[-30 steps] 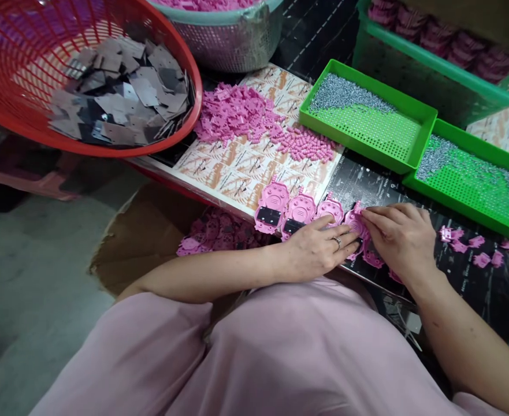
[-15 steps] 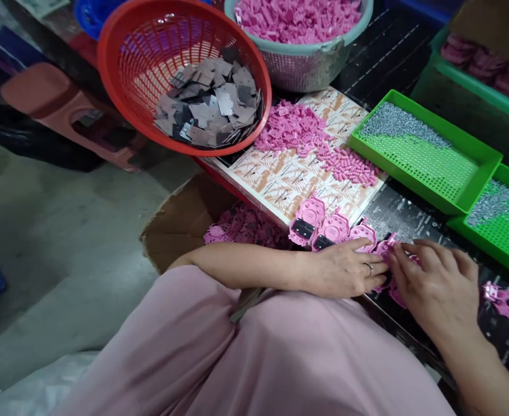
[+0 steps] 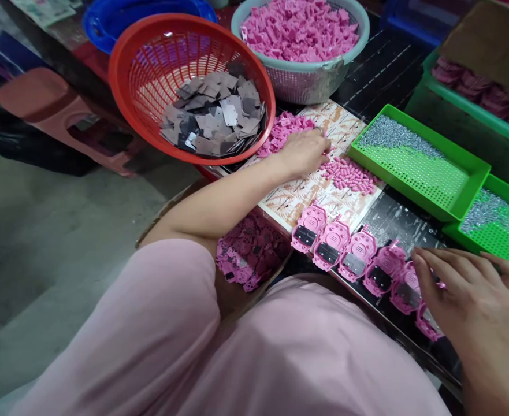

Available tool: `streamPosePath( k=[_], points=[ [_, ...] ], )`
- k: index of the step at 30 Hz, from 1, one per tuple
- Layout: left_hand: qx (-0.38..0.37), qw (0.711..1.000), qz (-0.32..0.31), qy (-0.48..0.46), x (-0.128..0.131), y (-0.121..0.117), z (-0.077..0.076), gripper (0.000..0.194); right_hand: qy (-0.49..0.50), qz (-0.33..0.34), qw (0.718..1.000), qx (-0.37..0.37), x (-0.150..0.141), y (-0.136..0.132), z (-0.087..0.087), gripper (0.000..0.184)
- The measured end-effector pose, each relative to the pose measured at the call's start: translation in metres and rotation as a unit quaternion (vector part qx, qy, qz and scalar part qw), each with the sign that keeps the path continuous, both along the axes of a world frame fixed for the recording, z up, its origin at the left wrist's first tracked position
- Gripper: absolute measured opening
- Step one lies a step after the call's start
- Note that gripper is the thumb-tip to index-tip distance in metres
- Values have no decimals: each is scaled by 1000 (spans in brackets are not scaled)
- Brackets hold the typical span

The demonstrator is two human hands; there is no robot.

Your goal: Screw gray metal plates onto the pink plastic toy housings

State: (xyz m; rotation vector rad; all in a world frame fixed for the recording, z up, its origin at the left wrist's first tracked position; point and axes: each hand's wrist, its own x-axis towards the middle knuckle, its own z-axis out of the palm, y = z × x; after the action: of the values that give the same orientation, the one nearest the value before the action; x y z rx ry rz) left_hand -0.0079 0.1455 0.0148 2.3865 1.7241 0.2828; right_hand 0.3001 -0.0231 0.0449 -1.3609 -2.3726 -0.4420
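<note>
My left hand (image 3: 307, 151) reaches over the pink part pile on the patterned board. Its fingers curl down between the flat pink plastic pieces (image 3: 286, 128) and the small pink pegs (image 3: 350, 175); the fingertips are hidden. Along the table's near edge runs a slanting row of pink plastic housings (image 3: 334, 234), several bearing a dark or grey metal plate (image 3: 327, 253). Over the right end of that row is my right hand (image 3: 471, 294), fingers stretched out, with nothing visible in it. It partly covers the last housings.
A red basket (image 3: 119, 75) of metal plates and a pale-blue basket (image 3: 297, 72) of pink parts stand behind. Two green trays (image 3: 466, 202) hold small screws. Below the table edge, a cardboard box contains pink pieces (image 3: 254, 254). A pink stool (image 3: 37, 98) stands at left.
My left hand has left the row of housings and moved up and away to the pink pile. My right hand has drawn right, its fingers parting from the housing. The view has swung left.
</note>
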Motion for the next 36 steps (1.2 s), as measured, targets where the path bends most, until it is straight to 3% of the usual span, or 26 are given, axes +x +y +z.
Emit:
streamPosePath(
  k=[4, 7, 9, 12, 14, 16, 18, 20, 23, 25, 29, 36],
  points=[
    [30, 997, 9, -64, -7, -6, 0, 18, 1, 17, 1000, -12, 0, 4, 0, 8],
    [49, 976, -2, -213, -4, -16, 6, 24, 7, 61, 998, -5, -12, 12, 3, 15],
    [8, 941, -34, -336, 10, -30, 10, 29, 13, 87, 996, 0, -26, 19, 10, 21],
    [-129, 859, -77, -489, 41, -56, 17, 25, 14, 87, 995, 34, -48, 31, 22, 30],
    [-197, 809, -82, -548, 61, -73, 21, 21, 6, 82, 995, 58, -57, 37, 28, 34],
    [-230, 785, -78, -571, 72, -84, 23, 18, 0, 91, 994, 67, -60, 41, 30, 34],
    [-233, 789, -94, -561, 74, -91, 22, 18, 7, 106, 993, 58, -58, 42, 27, 32],
    [-189, 821, -138, -520, 67, -97, 19, 22, 39, 111, 993, 32, -52, 41, 20, 30],
    [-17, 901, -210, -378, 51, -112, 12, 27, 96, 106, 989, -25, -41, 37, 1, 18],
    [99, 923, -267, -258, 41, -126, 6, 23, 100, 92, 989, -62, -37, 35, -12, 11],
    [204, 898, -367, -128, 34, -150, -11, 23, 56, 68, 993, -73, -37, 32, -30, 9],
    [193, 887, -415, -64, 36, -156, -30, 32, -50, 83, 995, -29, -46, 25, -26, 8]
  ],
)
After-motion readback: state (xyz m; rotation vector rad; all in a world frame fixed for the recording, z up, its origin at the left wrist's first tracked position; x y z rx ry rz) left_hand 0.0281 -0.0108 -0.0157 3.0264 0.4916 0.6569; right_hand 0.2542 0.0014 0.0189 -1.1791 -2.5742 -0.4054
